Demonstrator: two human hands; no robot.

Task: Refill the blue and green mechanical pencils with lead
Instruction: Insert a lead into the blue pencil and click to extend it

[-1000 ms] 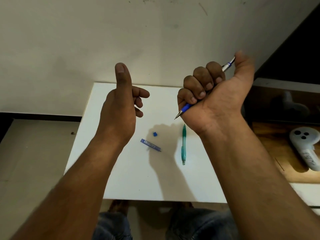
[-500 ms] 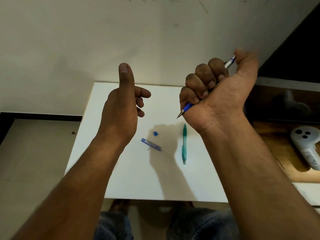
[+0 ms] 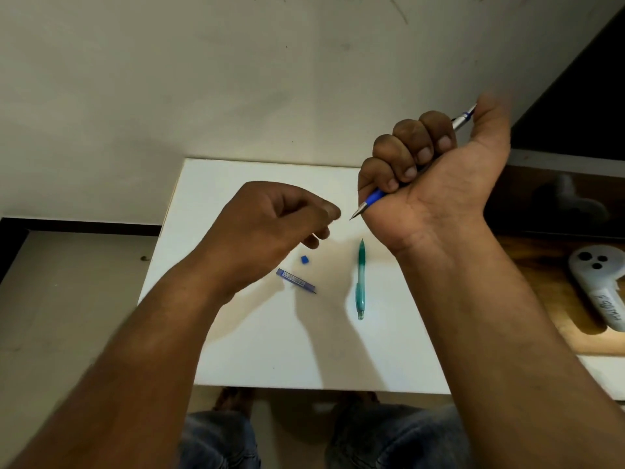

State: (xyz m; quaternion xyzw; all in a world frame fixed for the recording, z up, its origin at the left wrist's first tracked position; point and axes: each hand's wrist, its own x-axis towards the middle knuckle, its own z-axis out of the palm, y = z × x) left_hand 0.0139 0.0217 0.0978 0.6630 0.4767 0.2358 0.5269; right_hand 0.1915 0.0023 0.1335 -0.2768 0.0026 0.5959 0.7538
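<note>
Right grip is fisted round the blue pencil, four fingers curled over the barrel and the thumb over the silver top end, upper right of frame. The pencil is tilted with its tip pointing down-left, held in the air above the desk.

Left grip is at frame centre, just left of the tip and not touching it. Its fingers are loosely curled with the thumb near the forefinger. It is blurred, so it cannot be told whether it pinches a lead or nothing.

Below the left grip, the lead tube lies flat on the desk. Its small blue cap lies just beside it, apart, so the tube looks uncapped. The green pencil lies flat right of the tube, tip toward the top of the frame, with no hand on it. A white controller sits on the wooden surface at the right edge.

Step, as judged: the blue pencil is in work, likely at the thumb-click or feed-check stage, and the green one is not started.

The next move calls for a fine pinch at the tip or on a lead from the tube. Lead is thin and likely brittle, so light pressure and the pencil held steady. After that, set the blue pencil down and take the green.
</note>
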